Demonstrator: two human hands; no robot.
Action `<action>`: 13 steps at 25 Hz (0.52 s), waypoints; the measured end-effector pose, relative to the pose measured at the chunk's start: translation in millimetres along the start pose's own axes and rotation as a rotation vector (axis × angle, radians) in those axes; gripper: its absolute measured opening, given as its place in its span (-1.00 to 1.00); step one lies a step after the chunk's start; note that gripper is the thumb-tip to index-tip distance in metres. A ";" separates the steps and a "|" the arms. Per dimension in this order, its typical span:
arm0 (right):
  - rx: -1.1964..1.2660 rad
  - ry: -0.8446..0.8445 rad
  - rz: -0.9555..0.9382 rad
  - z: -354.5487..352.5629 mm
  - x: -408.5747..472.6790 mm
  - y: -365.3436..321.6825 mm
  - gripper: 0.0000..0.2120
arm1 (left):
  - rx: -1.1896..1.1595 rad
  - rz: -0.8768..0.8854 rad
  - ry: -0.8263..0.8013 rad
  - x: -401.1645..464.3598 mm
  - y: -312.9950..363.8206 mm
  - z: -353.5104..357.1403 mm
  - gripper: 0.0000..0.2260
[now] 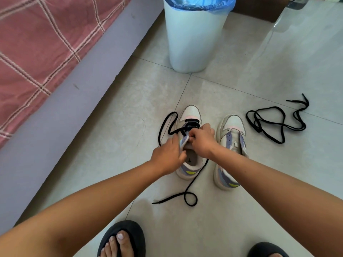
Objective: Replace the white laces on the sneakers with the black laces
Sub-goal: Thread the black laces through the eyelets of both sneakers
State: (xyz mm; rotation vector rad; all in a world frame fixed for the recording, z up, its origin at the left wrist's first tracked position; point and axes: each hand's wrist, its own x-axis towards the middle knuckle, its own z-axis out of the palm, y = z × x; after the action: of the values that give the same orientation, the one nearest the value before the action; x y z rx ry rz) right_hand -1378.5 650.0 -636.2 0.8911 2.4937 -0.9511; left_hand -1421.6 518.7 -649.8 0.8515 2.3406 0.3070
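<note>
Two sneakers stand side by side on the tiled floor, toes pointing away from the person, and both hands work over the left sneaker point(188, 115). Its long axis runs straight out from the person, so the eyelet rows lie along the reach of both arms. The left hand point(169, 154) grips the near eyelet flap at the collar; the right hand point(201, 140) is curled over the tongue and appears to pinch the black lace point(168, 125), though the fingertips are hidden. Lower eyelets are already threaded, with loose ends trailing either side. The right sneaker point(231, 130) stands unlaced just beside it, and the spare black lace point(274, 123) lies beyond, nearer the right hand. No white laces are visible.
</note>
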 end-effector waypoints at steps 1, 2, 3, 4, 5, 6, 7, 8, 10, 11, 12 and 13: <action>-0.029 -0.023 -0.014 -0.8 -4.0 -2.5 -0.89 | 0.001 -0.086 -0.028 -2.5 3.3 3.7 -0.65; -0.073 -0.034 -0.035 -2.1 -9.0 -4.7 -0.87 | -0.038 -0.170 -0.043 -2.9 7.0 6.0 -0.72; -0.155 -0.023 -0.072 -4.2 -15.2 -6.3 -0.85 | -0.084 -0.233 -0.048 -1.5 10.5 7.3 -0.76; -0.276 0.005 -0.126 -7.1 -23.1 -7.0 -0.81 | -0.108 -0.265 -0.043 0.6 12.6 7.9 -0.77; -0.407 0.028 -0.195 -11.4 -32.8 -6.4 -0.76 | -0.123 -0.282 -0.039 1.7 13.7 8.0 -0.77; -0.524 0.030 -0.278 -16.3 -43.6 -3.5 -0.71 | -0.131 -0.286 -0.036 2.7 14.0 8.7 -0.76; -0.614 0.004 -0.367 -20.7 -55.5 1.3 -0.66 | -0.127 -0.286 -0.037 2.5 14.7 8.1 -0.75; -0.686 -0.057 -0.452 -23.7 -69.0 8.2 -0.62 | -0.106 -0.278 -0.037 2.2 15.2 7.4 -0.75; -0.802 -0.294 -0.597 -20.4 -100.6 23.1 -0.60 | -0.009 -0.225 -0.037 3.1 14.8 8.1 -0.76; -0.827 -0.458 -0.639 -13.4 -118.5 30.5 -0.62 | 0.041 -0.197 -0.045 2.6 14.9 7.9 -0.77; -0.846 -0.648 -0.658 -4.7 -136.4 35.8 -0.65 | 0.059 -0.185 -0.047 2.5 14.6 8.3 -0.77; -0.870 -0.838 -0.648 3.5 -151.6 38.6 -0.69 | 0.034 -0.197 -0.042 3.2 14.2 9.0 -0.77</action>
State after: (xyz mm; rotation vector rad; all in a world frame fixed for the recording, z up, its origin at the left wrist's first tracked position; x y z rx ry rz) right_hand -1239.1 603.8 -582.5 -0.5201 2.0432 -0.1858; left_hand -1410.8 531.6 -652.5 0.6300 2.3730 0.1654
